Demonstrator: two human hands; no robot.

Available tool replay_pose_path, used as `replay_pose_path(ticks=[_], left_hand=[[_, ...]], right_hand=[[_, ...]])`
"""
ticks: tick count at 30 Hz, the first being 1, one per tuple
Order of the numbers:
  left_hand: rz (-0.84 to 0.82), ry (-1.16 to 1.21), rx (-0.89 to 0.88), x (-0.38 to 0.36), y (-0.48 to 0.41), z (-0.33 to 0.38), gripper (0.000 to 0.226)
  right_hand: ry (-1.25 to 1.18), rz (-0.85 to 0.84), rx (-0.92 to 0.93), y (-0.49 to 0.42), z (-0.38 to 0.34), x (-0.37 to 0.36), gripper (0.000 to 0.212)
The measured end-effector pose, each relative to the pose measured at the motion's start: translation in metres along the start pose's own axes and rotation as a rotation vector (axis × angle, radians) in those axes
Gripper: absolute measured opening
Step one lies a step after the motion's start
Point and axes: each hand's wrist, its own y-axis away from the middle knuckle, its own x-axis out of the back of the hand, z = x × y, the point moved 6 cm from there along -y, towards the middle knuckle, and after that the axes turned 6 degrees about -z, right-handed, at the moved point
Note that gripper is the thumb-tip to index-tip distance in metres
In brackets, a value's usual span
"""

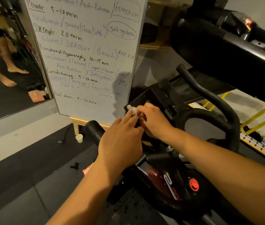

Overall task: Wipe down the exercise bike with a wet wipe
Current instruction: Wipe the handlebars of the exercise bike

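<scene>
The right hand (154,122) pinches the small crumpled white wet wipe (132,109) on the front corner of the black metal exercise bike (206,113). The left hand (122,143), fingers nearly straight, touches it. Probably the wipe should be unfolded, then pressed flat along the edge.

Wipe (132,109): small white crumpled wad, at left edge of bike's (169,176) black console bracket (159,96). R hand (153,122) pinches it; L hand (122,142) touches it w/ straight fingers. Bike: black frame, dark red panel w/ white "2", round orange badge (194,185), looped black bars (209,98), lower right of view.
</scene>
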Motion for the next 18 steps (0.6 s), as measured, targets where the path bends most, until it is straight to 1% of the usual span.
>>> replay_pose_path(ticks=[1, 2, 4, 6, 7, 8, 9, 10, 12, 13, 14, 15, 17, 18], left_hand=[[0.000, 0.021, -0.002, -0.002, 0.000, -0.001, 0.041], [-0.019, 0.026, 0.000, -0.004, -0.001, -0.001, 0.045], [-0.088, -0.014, 0.009, -0.011, -0.003, -0.001, 0.055], [-0.154, -0.076, 0.038, -0.014, -0.005, -0.003, 0.062], [-0.176, -0.101, 0.047, -0.014, -0.006, -0.003, 0.064], [-0.186, -0.116, 0.054, -0.015, -0.007, -0.004, 0.065], [-0.189, -0.124, 0.066, -0.016, -0.007, -0.004, 0.065], [-0.180, -0.132, 0.086, -0.016, -0.007, -0.005, 0.065], [-0.160, -0.147, 0.137, -0.016, -0.007, -0.006, 0.065], [-0.162, -0.154, 0.155, -0.017, -0.007, -0.007, 0.065], [-0.171, -0.160, 0.167, -0.018, -0.008, -0.007, 0.065], [-0.184, -0.163, 0.178, -0.018, -0.009, -0.008, 0.064], [-0.201, -0.154, 0.224, -0.018, -0.012, -0.011, 0.062], [-0.204, -0.168, 0.251, -0.019, -0.014, -0.011, 0.061]], right_hand=[[0.057, -0.039, -0.003, 0.009, 0.003, -0.001, 0.010], [0.144, -0.097, 0.003, 0.016, 0.004, 0.000, 0.013], [0.382, -0.285, -0.010, 0.033, -0.001, 0.004, 0.018], [0.469, -0.498, 0.010, 0.043, -0.007, 0.008, 0.015], [0.464, -0.564, 0.003, 0.042, -0.009, 0.016, 0.009], [0.445, -0.562, -0.006, 0.034, -0.010, 0.030, 0.006], [0.419, -0.482, -0.010, 0.019, -0.008, 0.047, 0.006], [0.395, -0.335, 0.003, 0.001, -0.004, 0.066, 0.006], [0.316, 0.001, 0.042, -0.025, 0.004, 0.099, 0.016], [0.299, 0.103, 0.050, -0.031, 0.010, 0.105, 0.016], [0.314, 0.133, 0.036, -0.035, 0.019, 0.102, 0.012], [0.320, 0.113, 0.004, -0.036, 0.028, 0.096, 0.006], [0.349, 0.039, -0.094, -0.033, 0.045, 0.086, 0.009], [0.410, -0.034, -0.130, -0.028, 0.050, 0.085, 0.007]])
